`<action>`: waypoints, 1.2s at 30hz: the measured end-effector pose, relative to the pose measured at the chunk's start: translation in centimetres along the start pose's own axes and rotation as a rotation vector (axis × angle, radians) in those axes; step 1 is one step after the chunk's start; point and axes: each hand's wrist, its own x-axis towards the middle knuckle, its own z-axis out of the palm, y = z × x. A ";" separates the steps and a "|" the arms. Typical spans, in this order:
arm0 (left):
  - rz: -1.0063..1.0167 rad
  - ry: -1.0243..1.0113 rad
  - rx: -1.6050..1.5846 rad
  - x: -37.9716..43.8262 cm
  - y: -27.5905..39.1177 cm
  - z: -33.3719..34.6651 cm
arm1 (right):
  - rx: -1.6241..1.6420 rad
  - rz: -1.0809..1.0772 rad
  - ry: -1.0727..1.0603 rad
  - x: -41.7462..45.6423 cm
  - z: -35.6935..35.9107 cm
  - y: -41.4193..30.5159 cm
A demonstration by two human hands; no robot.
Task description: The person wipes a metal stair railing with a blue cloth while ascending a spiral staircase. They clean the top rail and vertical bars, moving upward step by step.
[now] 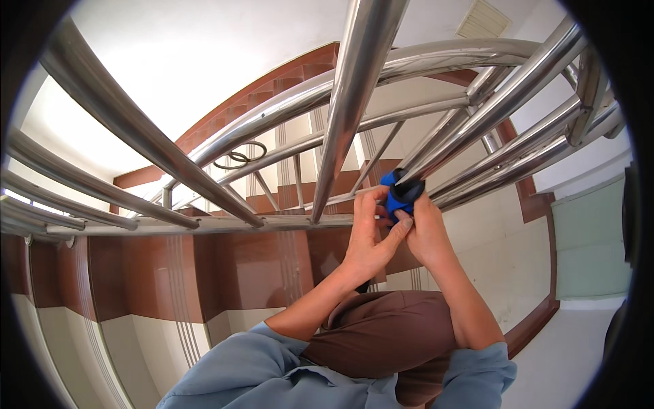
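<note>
A blue-and-black object (398,197), perhaps a fabric or rubber wrap, sits around the lower part of a stainless-steel baluster (475,107). My left hand (372,227) grips it from the left, the thumb reaching across its near side. On the opposite side my right hand (428,225) holds it with the fingers curled around it. Both hands meet just below the object, close to the railing's bottom rail (286,222). The fingers hide part of the object and the baluster's foot.
More steel balusters (352,102) rise close by on the left. Behind them runs a second curved handrail (286,107) with decorative rings (240,156). Brown-and-cream stairs (250,266) descend or rise at left; a pale landing (490,260) and a greenish door panel (590,240) are at right.
</note>
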 end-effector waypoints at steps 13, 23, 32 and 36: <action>-0.238 0.090 0.254 -2.3 -14.0 -3.2 | 0.159 -0.204 0.101 -0.4 10.6 11.3; -0.294 0.197 0.322 -7.3 -16.2 -10.1 | -0.148 -0.261 0.269 -4.1 22.6 10.8; -0.651 0.109 0.237 -11.9 -14.3 -11.4 | -0.241 -0.380 -0.215 2.6 21.7 11.4; -0.797 0.215 -0.136 -8.6 -15.6 -11.5 | -0.120 -0.161 -0.620 6.5 19.9 10.8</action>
